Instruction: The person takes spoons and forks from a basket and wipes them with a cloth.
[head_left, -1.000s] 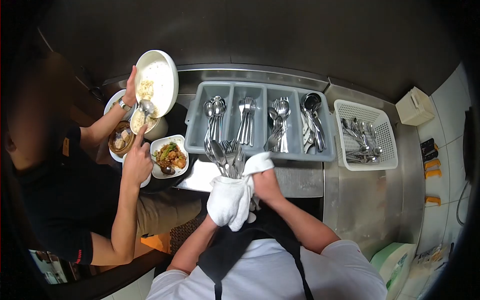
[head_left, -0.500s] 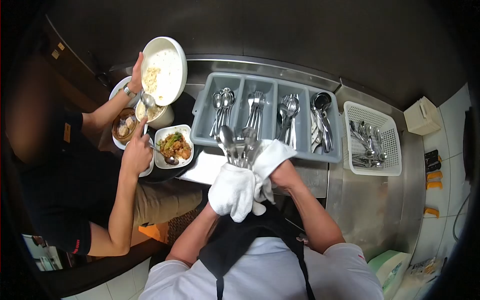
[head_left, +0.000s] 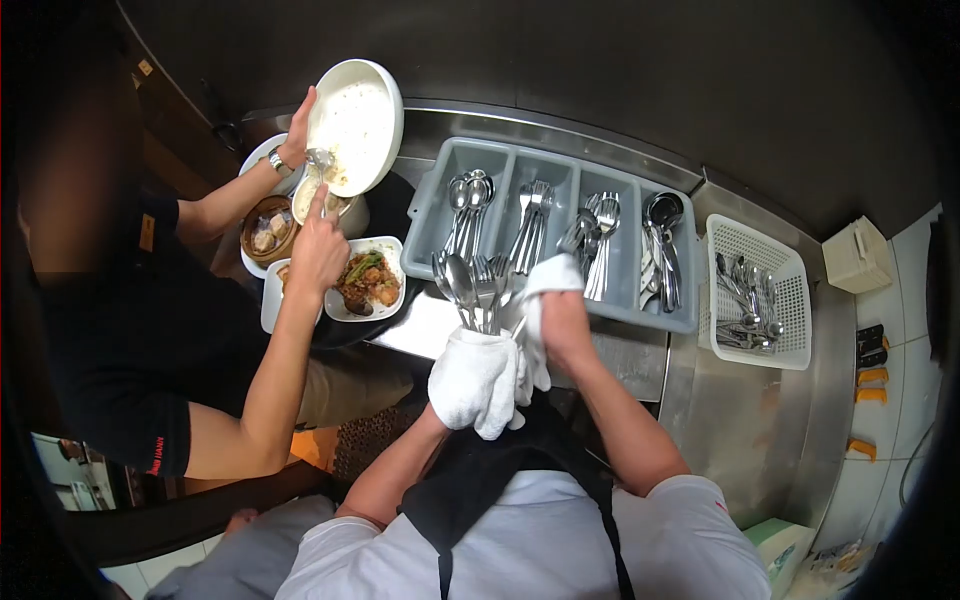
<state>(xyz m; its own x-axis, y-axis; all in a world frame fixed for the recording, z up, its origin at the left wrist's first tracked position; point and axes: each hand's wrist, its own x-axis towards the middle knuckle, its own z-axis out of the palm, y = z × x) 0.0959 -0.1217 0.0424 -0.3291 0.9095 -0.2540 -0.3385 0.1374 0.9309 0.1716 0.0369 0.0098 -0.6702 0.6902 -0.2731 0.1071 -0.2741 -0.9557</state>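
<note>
Wrapped in a white cloth (head_left: 470, 380), my left hand (head_left: 462, 385) grips an upright bunch of spoons and forks (head_left: 475, 285), heads up. The cloth hides its fingers. My right hand (head_left: 563, 310) is closed around another part of the cloth, out to the right of the bunch. A slightly blurred fork (head_left: 573, 238) sticks up from that cloth, over the front of the grey cutlery tray (head_left: 420, 215). In the tray's compartments lie spoons (head_left: 468, 205), forks (head_left: 533, 215), more mixed cutlery (head_left: 605, 225) and ladles (head_left: 662, 225).
A white perforated basket (head_left: 800, 300) of cutlery stands on the steel counter (head_left: 740, 400) at right. On the left, a co-worker (head_left: 130, 360) tilts a white bowl (head_left: 360, 120) over a container, using a spoon. A square dish of food (head_left: 395, 290) sits near them.
My right hand has moved away from the bunch, up and right toward the tray, with a fork in the cloth. The co-worker's spoon hand has shifted over the food dish.
</note>
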